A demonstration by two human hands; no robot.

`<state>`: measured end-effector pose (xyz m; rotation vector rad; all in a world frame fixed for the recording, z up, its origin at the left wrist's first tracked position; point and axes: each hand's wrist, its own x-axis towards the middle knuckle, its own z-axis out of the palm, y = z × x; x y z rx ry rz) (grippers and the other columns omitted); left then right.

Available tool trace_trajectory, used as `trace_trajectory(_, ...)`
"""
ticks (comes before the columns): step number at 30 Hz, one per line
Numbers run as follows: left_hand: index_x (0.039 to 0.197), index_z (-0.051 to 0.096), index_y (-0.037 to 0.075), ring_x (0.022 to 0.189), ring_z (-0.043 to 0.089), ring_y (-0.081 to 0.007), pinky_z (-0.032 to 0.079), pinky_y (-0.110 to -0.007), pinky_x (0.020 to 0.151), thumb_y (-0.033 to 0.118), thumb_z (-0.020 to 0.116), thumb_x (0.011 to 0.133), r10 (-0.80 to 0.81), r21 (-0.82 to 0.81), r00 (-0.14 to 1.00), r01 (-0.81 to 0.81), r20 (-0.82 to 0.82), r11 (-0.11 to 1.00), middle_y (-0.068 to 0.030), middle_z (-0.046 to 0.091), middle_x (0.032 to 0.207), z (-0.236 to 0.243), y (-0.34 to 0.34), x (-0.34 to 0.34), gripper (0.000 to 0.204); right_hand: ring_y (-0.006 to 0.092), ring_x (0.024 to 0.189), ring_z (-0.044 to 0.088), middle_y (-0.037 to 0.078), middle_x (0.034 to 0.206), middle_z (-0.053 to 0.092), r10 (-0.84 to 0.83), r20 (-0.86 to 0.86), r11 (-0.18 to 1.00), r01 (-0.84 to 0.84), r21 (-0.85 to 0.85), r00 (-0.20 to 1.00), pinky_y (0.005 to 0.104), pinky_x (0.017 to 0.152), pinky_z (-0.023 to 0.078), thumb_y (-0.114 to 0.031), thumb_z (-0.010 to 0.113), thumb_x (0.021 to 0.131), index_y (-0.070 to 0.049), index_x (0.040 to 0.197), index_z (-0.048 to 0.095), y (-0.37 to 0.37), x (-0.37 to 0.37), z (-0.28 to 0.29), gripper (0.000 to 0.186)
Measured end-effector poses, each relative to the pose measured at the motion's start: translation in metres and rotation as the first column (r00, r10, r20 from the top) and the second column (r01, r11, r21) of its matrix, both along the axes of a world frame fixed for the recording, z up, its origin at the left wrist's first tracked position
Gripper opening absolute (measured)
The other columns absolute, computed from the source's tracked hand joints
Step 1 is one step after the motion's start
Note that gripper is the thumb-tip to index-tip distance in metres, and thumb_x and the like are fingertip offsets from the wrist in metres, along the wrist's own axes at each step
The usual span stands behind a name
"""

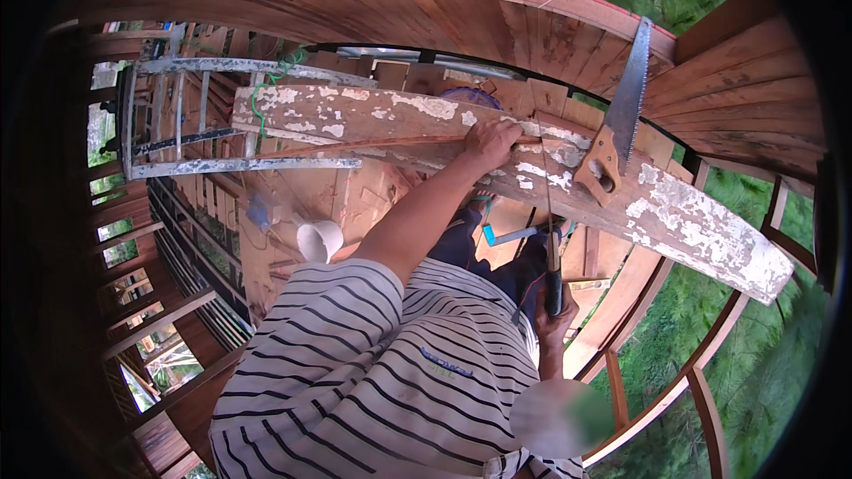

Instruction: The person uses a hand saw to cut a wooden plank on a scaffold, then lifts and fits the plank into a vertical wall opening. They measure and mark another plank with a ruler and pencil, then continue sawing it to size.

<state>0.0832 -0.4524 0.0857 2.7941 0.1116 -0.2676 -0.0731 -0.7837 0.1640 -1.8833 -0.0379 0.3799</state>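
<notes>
My left hand (493, 144) is closed over a long, thin reddish wood strip (390, 142), pressing it down on a plank (674, 213) with flaking white paint. In my right hand (556, 318), nearer my body, is the black handle of a handsaw (554, 288). Its thin blade shows edge-on and reaches up across the plank, at the strip's end just right of my left hand. Whether the teeth touch the strip, I cannot tell. Farther right, a second handsaw (602, 168) with a wooden handle rests on the plank, its blade pointing toward the wall.
A paint-spattered metal ladder (248, 167) lies at the left, by the plank's end with a green string (257, 106). A white bucket (319, 239) and a blue-handled tool (490, 234) sit below. Wooden wall boards (568, 44) rise beyond; open framing (701, 337) borders the right.
</notes>
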Motion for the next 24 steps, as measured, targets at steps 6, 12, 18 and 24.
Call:
trace_trajectory(6, 0.107, 0.068, 0.013, 0.108, 0.070, -0.0313, 0.057, -0.049, 0.086, 0.013, 0.070, 0.082, -0.010, 0.010, 0.999, 0.009, 0.050, 1.000, -0.0069, 0.071, 0.111, -0.012, 0.006, -0.008, 0.024, 0.0163, 0.062, 0.050, 0.013, 0.068, 0.056, 0.050, -0.025, 0.998, -0.051, -0.038, 0.998, 0.0340, 0.059, 0.045, -0.010, 0.074, 0.091, -0.002, 0.091, 0.063, 0.045, 0.063, -0.026, 0.013)
trace_trajectory(12, 0.113, 0.069, 0.016, 0.114, 0.068, -0.0302, 0.055, -0.051, 0.090, 0.027, 0.071, 0.087, 0.007, 0.047, 0.998, -0.005, -0.056, 0.999, -0.0069, 0.071, 0.119, -0.005, 0.007, -0.003, 0.029, 0.0098, 0.056, 0.048, 0.002, 0.070, 0.057, -0.222, -0.362, 0.795, 0.383, 0.470, 0.905, 0.0260, 0.053, 0.039, -0.012, 0.068, 0.097, 0.002, 0.104, 0.064, 0.025, 0.045, -0.018, 0.016)
trace_trajectory(18, 0.119, 0.067, 0.014, 0.108, 0.070, -0.0350, 0.053, -0.054, 0.088, 0.036, 0.074, 0.089, 0.004, 0.085, 0.987, 0.010, -0.159, 0.996, -0.0077, 0.072, 0.121, -0.004, 0.007, 0.001, 0.038, 0.0101, 0.054, 0.043, 0.001, 0.068, 0.046, -0.150, -0.634, 0.554, 0.596, 0.581, 0.758, 0.0261, 0.050, 0.037, -0.015, 0.064, 0.096, -0.001, 0.099, 0.055, -0.019, 0.013, -0.031, 0.017)
trace_trajectory(24, 0.116, 0.065, 0.012, 0.106, 0.070, -0.0364, 0.053, -0.056, 0.086, 0.036, 0.074, 0.090, -0.021, 0.114, 0.992, 0.036, -0.128, 0.993, -0.0119, 0.073, 0.116, -0.006, 0.003, 0.006, 0.037, 0.0099, 0.051, 0.036, -0.003, 0.064, 0.037, -0.096, -0.688, 0.483, 0.638, 0.599, 0.719, 0.0278, 0.050, 0.033, -0.018, 0.060, 0.099, -0.008, 0.089, 0.049, -0.021, 0.003, -0.049, 0.018)
